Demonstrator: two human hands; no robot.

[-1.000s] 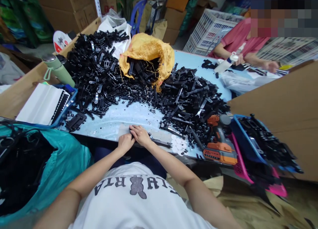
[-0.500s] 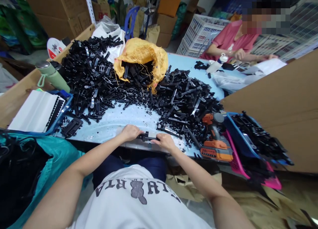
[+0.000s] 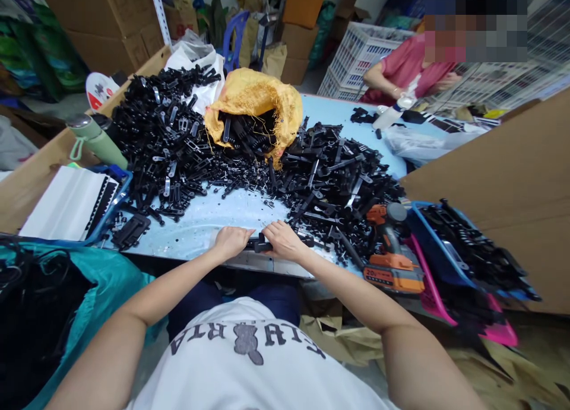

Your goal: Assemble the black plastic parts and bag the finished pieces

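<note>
At the front edge of the blue tabletop, a long black part, which looks like plastic or metal with a raised block in its middle, lies across both my hands. My left hand is closed round its left end. My right hand grips it just right of the raised block, fingers over the top, and part of it sticks out beyond that hand. The palms hide most of its detail. Beyond my hands are heaps of black parts and scattered small screws.
An orange cordless drill stands right, beside a blue basket of black parts and a pink basket. A yellow sack spills parts. Left are a green bottle and white sheets. A co-worker is across the table.
My right hand has shifted left along the black part, closer to its raised block, and its fingers now lie over the top. The co-worker's hands have moved.
</note>
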